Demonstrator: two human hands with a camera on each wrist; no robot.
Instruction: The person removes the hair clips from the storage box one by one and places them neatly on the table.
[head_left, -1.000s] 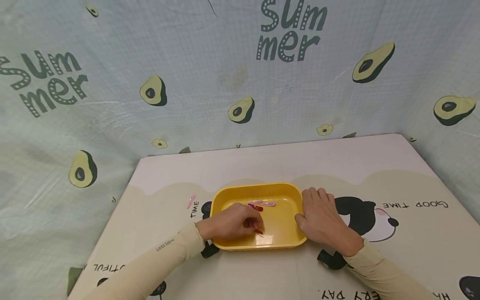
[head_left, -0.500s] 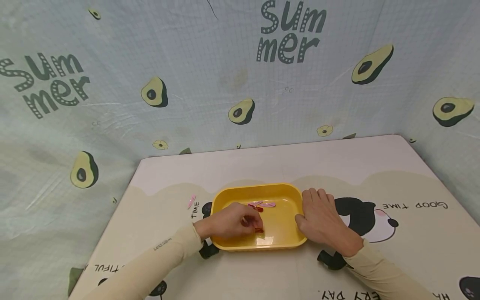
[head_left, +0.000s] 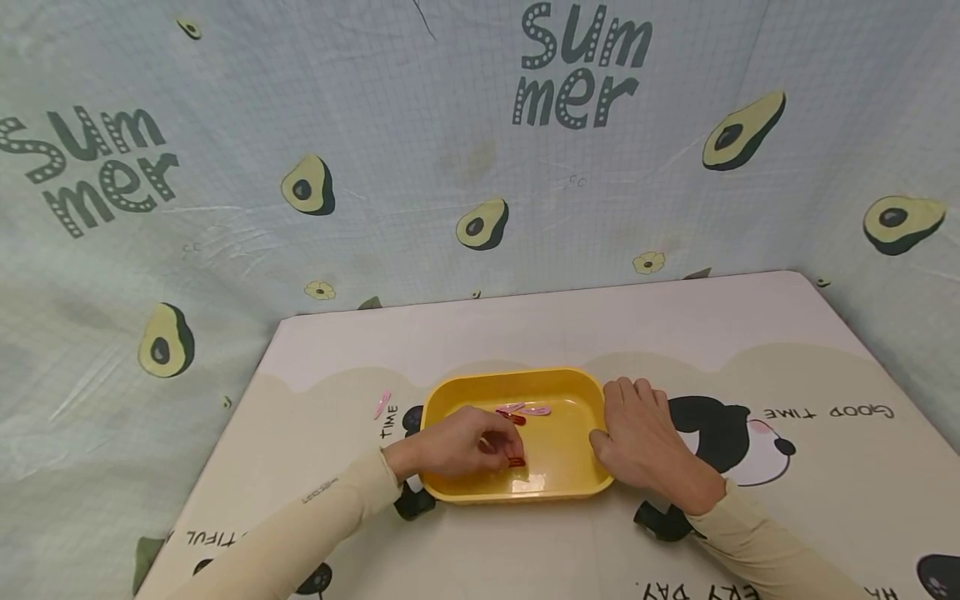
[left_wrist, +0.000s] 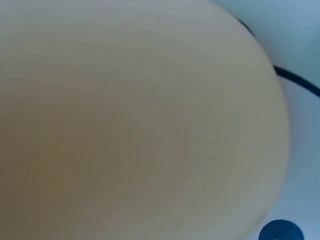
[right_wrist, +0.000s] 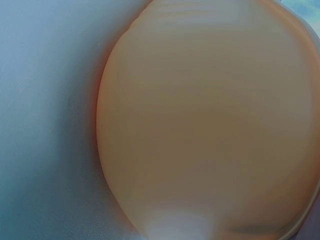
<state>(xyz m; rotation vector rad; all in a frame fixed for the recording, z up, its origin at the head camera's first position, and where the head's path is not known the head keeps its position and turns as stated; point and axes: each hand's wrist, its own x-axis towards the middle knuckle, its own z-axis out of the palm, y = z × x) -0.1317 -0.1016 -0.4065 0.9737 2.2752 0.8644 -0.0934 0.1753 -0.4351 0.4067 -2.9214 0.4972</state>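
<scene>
In the head view my left hand reaches down into a shallow yellow tray. Its thumb and fingers pinch a small red hair clip close over the tray floor. Another red hair clip lies farther back in the tray, beside pink hair clips. My right hand grips the tray's right rim, with fingers at the far corner and the thumb along the near part. Blurred pale surfaces fill most of both wrist views, so fingers and clips are hidden there.
A single pink hair clip lies on the table left of the tray. The table's cover has printed pandas and lettering. Behind the table hangs a pale curtain with avocado prints.
The red hair clip in my left hand has turned from slanted to nearly level. That hand has shifted slightly left; my right hand keeps its place on the rim.
</scene>
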